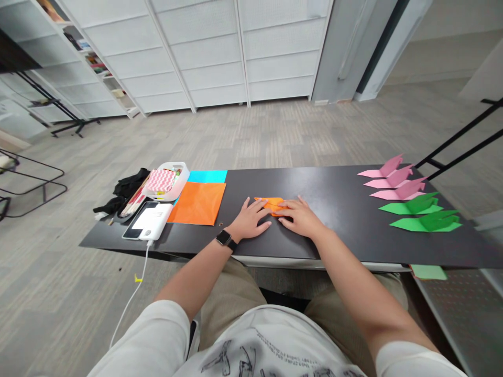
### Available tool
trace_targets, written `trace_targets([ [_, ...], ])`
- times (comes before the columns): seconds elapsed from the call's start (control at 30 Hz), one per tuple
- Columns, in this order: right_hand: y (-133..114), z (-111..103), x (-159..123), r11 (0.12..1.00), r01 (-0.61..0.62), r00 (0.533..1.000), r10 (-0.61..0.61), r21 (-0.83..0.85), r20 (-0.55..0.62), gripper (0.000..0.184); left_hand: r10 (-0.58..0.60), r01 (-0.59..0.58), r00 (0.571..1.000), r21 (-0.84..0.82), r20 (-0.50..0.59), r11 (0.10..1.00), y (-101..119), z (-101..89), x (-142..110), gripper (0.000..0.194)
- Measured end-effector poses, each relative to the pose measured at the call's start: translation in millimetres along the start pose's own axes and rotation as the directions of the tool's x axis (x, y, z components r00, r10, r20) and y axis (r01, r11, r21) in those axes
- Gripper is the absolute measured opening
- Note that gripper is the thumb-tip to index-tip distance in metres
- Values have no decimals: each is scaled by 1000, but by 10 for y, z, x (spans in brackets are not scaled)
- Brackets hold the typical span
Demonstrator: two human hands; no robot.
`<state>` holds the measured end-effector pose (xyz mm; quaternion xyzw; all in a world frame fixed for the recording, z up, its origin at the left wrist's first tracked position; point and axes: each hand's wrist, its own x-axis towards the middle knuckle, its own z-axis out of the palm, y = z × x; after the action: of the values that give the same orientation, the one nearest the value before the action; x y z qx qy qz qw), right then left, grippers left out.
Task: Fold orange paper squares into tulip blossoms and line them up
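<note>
A small folded piece of orange paper lies flat on the dark table in front of me. From the left, my left hand rests over its edge, fingers stretched and spread. My right hand lies on its other side, fingers extended onto the paper and thumb apart. Both hands press the paper against the tabletop and neither grips it. Parts of the paper are hidden under my fingers.
Left of my hands are orange sheets, a cyan sheet, a white basket, a phone and a white power bank with a cable. Pink folded birds and green folded birds line the table's right side.
</note>
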<state>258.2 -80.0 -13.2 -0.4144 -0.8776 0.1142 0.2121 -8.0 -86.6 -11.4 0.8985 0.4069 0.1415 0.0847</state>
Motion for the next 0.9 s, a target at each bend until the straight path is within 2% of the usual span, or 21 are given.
trace_targets([
  [0.23, -68, -6, -71, 996, 3, 1000, -2, -86, 22, 31, 30, -30, 999, -13, -14, 999, -37, 19, -18, 41],
  [0.4, -60, -17, -106, 983, -31, 1000, 31, -180, -4, 24, 26, -26, 999, -21, -31, 999, -43, 32, -30, 41],
  [0.9, 192, -288, -553, 954, -117, 993, 107, -275, -53, 25, 6, -7, 1000, -57, -28, 998, -47, 39, -17, 41],
])
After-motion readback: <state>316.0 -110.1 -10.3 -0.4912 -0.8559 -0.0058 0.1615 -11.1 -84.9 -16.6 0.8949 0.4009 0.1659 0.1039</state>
